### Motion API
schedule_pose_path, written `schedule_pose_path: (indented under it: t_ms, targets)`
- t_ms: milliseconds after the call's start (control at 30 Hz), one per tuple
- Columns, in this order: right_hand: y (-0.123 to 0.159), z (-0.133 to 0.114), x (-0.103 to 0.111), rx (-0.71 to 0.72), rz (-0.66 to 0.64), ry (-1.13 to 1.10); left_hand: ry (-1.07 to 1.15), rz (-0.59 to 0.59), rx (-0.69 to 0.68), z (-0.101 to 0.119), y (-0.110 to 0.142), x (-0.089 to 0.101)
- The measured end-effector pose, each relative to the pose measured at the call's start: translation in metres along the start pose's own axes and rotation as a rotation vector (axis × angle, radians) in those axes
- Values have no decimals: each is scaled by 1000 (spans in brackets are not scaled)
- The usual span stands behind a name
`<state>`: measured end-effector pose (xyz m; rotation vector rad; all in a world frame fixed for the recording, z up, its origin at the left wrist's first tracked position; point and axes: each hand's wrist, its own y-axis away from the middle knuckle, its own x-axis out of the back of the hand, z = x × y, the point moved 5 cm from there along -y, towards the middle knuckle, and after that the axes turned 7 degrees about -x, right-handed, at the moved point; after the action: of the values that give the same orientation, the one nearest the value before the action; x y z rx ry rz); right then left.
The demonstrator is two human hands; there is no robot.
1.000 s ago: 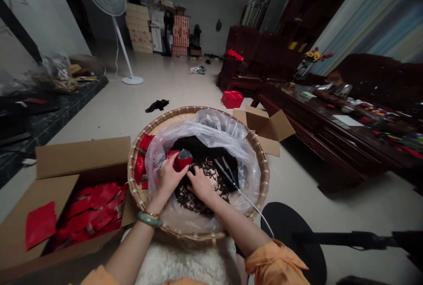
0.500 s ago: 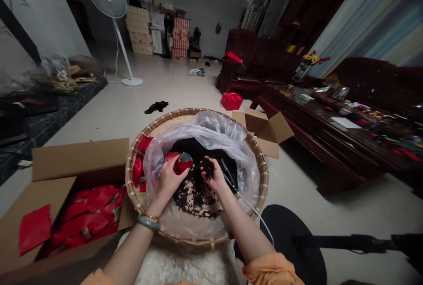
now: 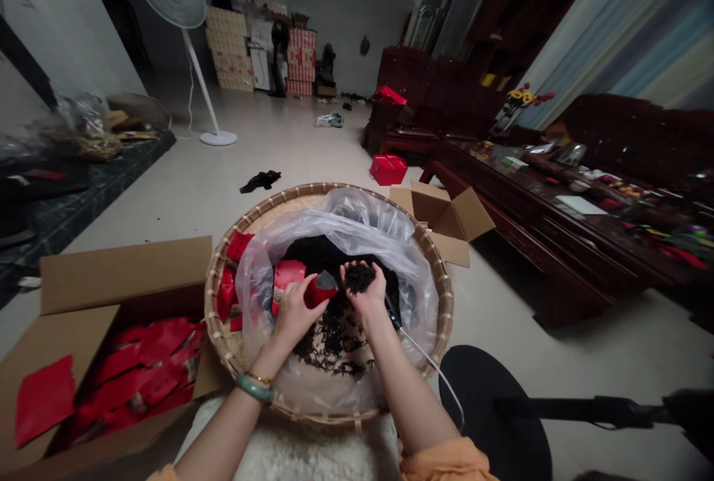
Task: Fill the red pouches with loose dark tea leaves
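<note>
My left hand (image 3: 295, 311) pinches a small red pouch (image 3: 321, 294) whose mouth stands open, showing a silvery lining. Palm up beside it, my right hand (image 3: 370, 304) cups a heap of dark loose tea leaves (image 3: 359, 277), close to the pouch but apart from it. Both hands are over a clear plastic bag (image 3: 419, 310) spread inside a round woven bamboo basket (image 3: 445, 273). More tea leaves (image 3: 335, 343) are scattered in the bag below. Another red packet (image 3: 287, 273) lies behind my left hand. A dark device with a white cord (image 3: 424, 351) is partly hidden by my right hand.
On the left, an open cardboard box (image 3: 126, 273) holds many red pouches (image 3: 145, 362), with one pouch (image 3: 44, 399) on its flap. Beyond the basket sits another open carton (image 3: 474, 213). A black round stand base (image 3: 491, 414) is at right, near a dark wooden table (image 3: 502, 221).
My right hand has turned palm up and risen slightly with the tea leaves now showing as a heap. My left hand has moved the pouch right and slightly down, toward it.
</note>
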<state>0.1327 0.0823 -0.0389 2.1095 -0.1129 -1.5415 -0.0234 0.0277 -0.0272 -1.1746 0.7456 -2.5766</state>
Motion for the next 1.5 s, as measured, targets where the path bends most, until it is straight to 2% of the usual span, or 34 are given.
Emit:
schedule_pose_path:
  t_ms: [167, 267, 367, 567, 700, 800, 1033, 1167, 1300, 1400, 1500]
  targets:
    - [9, -5, -34, 185, -94, 171, 36, -67, -6, 13, -2, -7]
    - [13, -4, -46, 321, -119, 317, 44, -87, 21, 17, -4, -11]
    - [15, -1, -49, 409, -116, 494, 46, -92, 36, 17, -5, -14]
    - [20, 3, -52, 470, -170, 867, 38, -86, 50, 13, -4, -16]
    - [23, 4, -53, 511, -178, 973, 28, -94, 65, 13, -5, -15]
    - [21, 6, -50, 464, -169, 915, 23, -99, 60, 16, -6, -13]
    - [14, 6, -35, 277, -97, 559, 36, -83, 51, 16, -6, -10]
    - [20, 3, -37, 345, -108, 466, 35, -78, 40, 14, -5, -12]
    - [28, 4, -48, 398, -175, 529, 51, -69, 41, 14, -5, -14]
    - [26, 0, -46, 350, -152, 444, 70, -68, 41, 13, -5, -14]
    - [18, -7, -32, 246, -85, 309, 96, -63, 42, 12, -5, -12]
